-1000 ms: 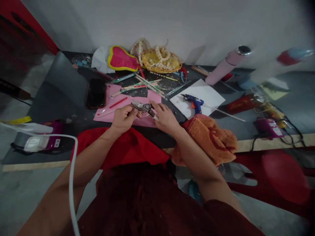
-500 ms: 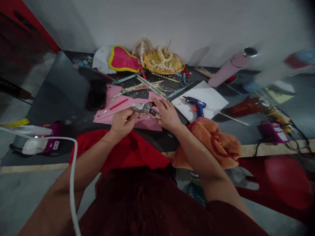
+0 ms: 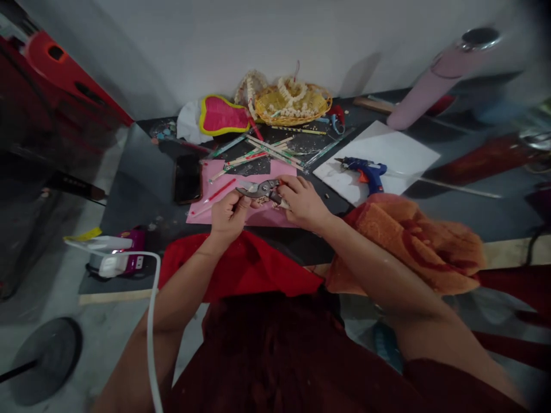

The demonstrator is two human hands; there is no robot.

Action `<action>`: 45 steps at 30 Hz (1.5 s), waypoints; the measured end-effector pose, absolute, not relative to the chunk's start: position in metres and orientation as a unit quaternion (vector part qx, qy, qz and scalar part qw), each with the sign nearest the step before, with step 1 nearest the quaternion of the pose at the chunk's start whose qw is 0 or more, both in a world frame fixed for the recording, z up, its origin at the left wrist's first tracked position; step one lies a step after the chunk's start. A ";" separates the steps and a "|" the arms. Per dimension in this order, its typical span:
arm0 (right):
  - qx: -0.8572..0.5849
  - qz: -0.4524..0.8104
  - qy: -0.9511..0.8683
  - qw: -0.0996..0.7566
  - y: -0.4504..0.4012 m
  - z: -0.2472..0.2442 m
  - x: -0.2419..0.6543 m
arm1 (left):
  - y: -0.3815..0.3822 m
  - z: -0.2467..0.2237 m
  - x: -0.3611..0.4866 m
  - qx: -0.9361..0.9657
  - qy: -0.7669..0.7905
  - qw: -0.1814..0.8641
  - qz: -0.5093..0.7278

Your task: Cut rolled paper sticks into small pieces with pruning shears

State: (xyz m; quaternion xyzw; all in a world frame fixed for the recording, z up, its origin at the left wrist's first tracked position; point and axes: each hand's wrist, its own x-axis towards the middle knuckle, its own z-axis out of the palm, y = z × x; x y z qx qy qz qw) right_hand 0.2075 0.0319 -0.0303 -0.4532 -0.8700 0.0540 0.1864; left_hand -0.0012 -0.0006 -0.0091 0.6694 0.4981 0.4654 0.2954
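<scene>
My right hand (image 3: 303,201) is closed around the handles of pruning shears (image 3: 263,189), whose blades point left. Just below the blades, my left hand (image 3: 230,215) is closed in a pinch, thumb against fingers; what it pinches is too small or hidden to make out. Both hands are over a sheet of pink paper (image 3: 275,217). Small pale cut pieces (image 3: 260,201) lie on it under the shears. To the left of the blades a red stick (image 3: 221,189) rests on the paper. Paper-wrapped chopsticks (image 3: 271,150) lie crossed behind my hands.
A phone (image 3: 188,179) lies to the left. At the back stands a yellow basket (image 3: 295,117) of pale beads. On the right, a blue glue gun (image 3: 365,171) rests on a white board (image 3: 413,152), near a pink bottle (image 3: 439,80) and an orange towel (image 3: 408,244).
My view has turned left, so the table's things appear farther right. Both hands stay over the pink paper, the right one still holding the shears.
</scene>
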 end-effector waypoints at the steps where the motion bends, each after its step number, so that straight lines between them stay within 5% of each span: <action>1: -0.461 0.052 -0.866 0.186 0.030 -0.030 0.207 | 0.000 -0.009 -0.001 0.673 0.504 0.289 0.459; 25: -0.465 0.078 -0.846 0.250 0.026 -0.032 0.202 | -0.005 -0.007 -0.001 0.698 0.534 0.205 0.431; 45: -0.492 0.063 -0.856 0.145 0.024 -0.020 0.203 | -0.005 -0.009 0.004 0.683 0.528 0.229 0.451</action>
